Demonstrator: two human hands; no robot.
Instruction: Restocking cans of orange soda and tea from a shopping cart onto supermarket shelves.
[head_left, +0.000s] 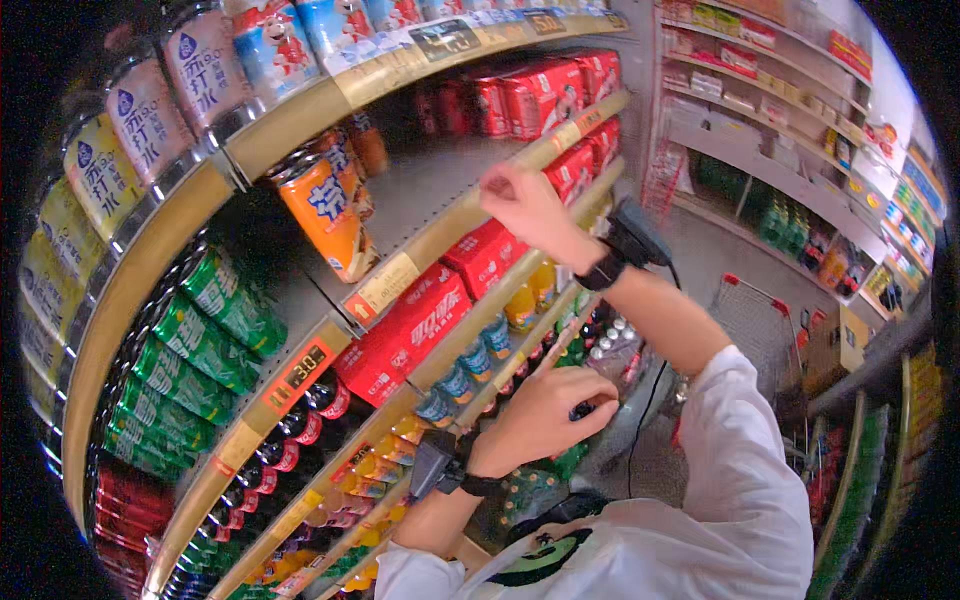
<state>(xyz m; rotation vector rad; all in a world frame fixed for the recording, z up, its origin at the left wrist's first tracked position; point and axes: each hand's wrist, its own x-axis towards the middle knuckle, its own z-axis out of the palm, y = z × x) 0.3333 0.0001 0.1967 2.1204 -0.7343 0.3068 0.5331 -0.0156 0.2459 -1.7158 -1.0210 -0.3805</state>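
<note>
My right hand (521, 202), blurred and with curled fingers, is over the front edge of a shelf (420, 247); I cannot tell whether anything is in it. Lower down, my left hand (555, 409) has its thumb and fingers curved with a gap between them and holds nothing visible. Both wrists wear black straps with a dark device. On the shelf left of my right hand stand orange soda cans (326, 217), with green soda cans (232, 300) farther left. Red multipacks of cans (544, 94) lie at its far end, and red cartons (409, 330) sit one shelf below.
Bottles with pale labels (202, 67) line the upper shelf. Lower shelves hold dark soda bottles (300, 427), blue-labelled cups (476, 360) and orange drinks (382, 457). A shopping cart (750, 307) and cardboard boxes (840, 337) stand to the right. A black cable (649, 405) hangs beside my right arm.
</note>
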